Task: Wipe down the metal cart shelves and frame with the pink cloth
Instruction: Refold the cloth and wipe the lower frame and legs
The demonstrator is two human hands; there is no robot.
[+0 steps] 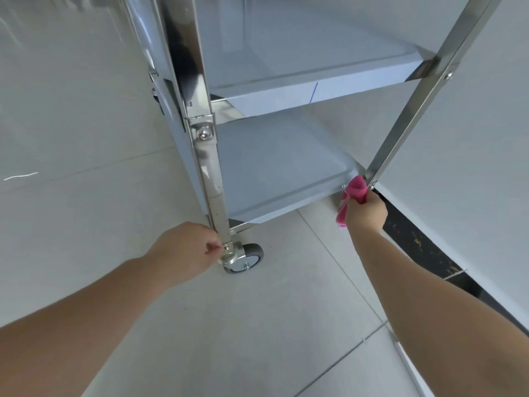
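Head: two shelves [286, 161] [300, 53]; right grip [367, 210] round one cloth [356, 190], left grip [183, 250] maybe round leg [209, 173].

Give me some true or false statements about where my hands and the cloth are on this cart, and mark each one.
1. The pink cloth is in the left hand. False: the right hand grips it.
2. The pink cloth is pressed against the foot of the right leg, at the corner of the lower shelf. True.
3. The left hand is up at the shelf above. False: it is low on the near leg, just above the wheel.
4. A grey wheel sits under the near leg, on the tiled floor. True.
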